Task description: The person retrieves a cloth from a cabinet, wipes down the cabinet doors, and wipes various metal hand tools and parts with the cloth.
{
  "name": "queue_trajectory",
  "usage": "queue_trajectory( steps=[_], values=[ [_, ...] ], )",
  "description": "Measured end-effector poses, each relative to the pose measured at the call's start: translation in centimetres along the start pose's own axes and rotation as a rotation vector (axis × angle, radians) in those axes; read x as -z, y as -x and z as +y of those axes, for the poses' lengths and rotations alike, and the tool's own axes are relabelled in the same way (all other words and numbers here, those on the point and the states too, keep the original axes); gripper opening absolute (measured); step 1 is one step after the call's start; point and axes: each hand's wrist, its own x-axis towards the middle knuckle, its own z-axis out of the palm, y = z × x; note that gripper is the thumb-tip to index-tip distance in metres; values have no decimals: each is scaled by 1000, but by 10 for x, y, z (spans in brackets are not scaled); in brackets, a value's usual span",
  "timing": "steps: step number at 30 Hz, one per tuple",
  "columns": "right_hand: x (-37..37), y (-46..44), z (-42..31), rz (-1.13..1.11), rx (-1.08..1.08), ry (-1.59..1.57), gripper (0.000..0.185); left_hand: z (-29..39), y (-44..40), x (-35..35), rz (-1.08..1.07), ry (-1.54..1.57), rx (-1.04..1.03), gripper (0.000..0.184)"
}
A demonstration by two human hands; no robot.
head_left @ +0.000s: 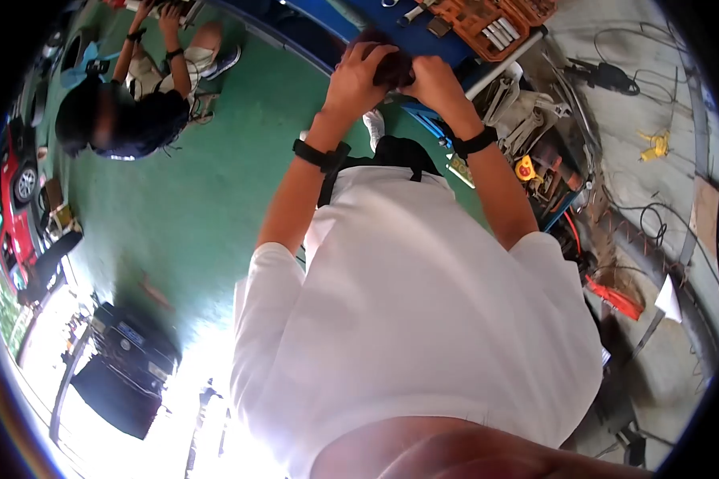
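My left hand point(358, 78) is closed around a dark reddish-brown, rounded object point(392, 70), with its fingers bent over the top. From the other side my right hand point(437, 83) grips the same object, its fingers curled. What kind of thing it is cannot be made out, since both hands cover much of it. The hands are close together at the edge of a blue-topped workbench point(449, 49). Just beyond my right hand lies an open orange tool case point(487, 28) with silver sockets. Some hand tools point(415, 13) lie beside the case.
Below the bench on the right, a blue tray holds wrenches point(503, 100) and a yellow tape measure point(525, 168). Cables point(655, 223) run along the right floor. Another person point(128, 112) crouches at the upper left. A black machine point(128, 343) stands at lower left.
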Motion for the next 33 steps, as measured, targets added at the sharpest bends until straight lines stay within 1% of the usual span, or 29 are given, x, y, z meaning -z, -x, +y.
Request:
queue_trajectory(
  steps=[1,2,3,5,6,7,8,9,10,11,12,13,14,15,16,17,18,19,20,21,22,23,24,26,27,28,30,31,33],
  values=[
    [-4,4,1,70,55,23,35,3,6,6,44,-9,-28,59],
    [-8,8,0,139,110,41,36,7,15,14,59,-16,-9,59],
    [-10,14,-6,127,133,42,36,13,25,26,80,24,8,61],
    [-9,33,-29,286,214,-59,46,18,52,48,128,49,38,62],
    [-11,42,-45,275,246,-58,46,17,69,61,113,134,41,61],
    [-12,53,-62,250,265,-168,52,17,85,73,101,218,39,60],
    [-14,62,-79,225,285,-273,59,15,105,86,135,205,47,60],
    [-21,70,-100,231,370,-255,65,12,128,98,102,289,94,58],
    [-28,75,-122,220,402,-245,65,10,153,108,67,377,139,56],
    [-37,81,-145,99,419,-390,63,8,178,118,97,454,174,47],
    [-47,86,-169,-31,430,-529,62,4,204,129,140,450,183,47],
    [-64,90,-186,-94,422,-490,55,0,232,138,166,519,236,44],
    [-83,92,-202,-127,452,-472,55,-2,263,149,196,592,290,42],
    [-102,95,-220,-197,495,-456,52,3,293,169,183,644,440,37],
    [-114,102,-232,-227,515,-446,48,-1,313,174,200,646,437,37],
    [-125,106,-248,-164,590,-354,39,-5,338,178,215,569,492,35],
    [-139,111,-267,-216,635,-328,39,-11,371,182,237,498,552,33],
    [-151,112,-288,-208,631,-295,34,-17,399,194,245,441,670,33],
    [-158,111,-311,-202,621,-271,29,-21,422,206,294,454,707,33],
    [-175,108,-327,-158,703,-314,24,-28,448,215,350,360,762,32],
    [-182,111,-350,-197,745,-305,24,-35,473,225,402,257,812,32],
    [-189,114,-373,-265,713,-300,22,-43,500,228,505,181,865,34],
    [-197,115,-394,-328,672,-291,21,-53,526,228,545,185,889,34],
    [-220,115,-429,-391,728,-250,23,-69,574,228,764,28,903,38],
    [-230,111,-444,-445,761,-207,24,-75,589,233,699,114,1047,42],
    [-239,109,-464,-499,799,-166,26,-77,602,246,735,124,1072,42],
    [-269,100,-499,-544,873,-148,26,-82,632,265,729,409,1317,38],
    [-286,95,-517,-553,916,-157,26,-88,648,269,757,418,1347,38],
    [-317,80,-557,-642,949,-123,27,-104,677,281,943,597,1270,27]
  ],
)
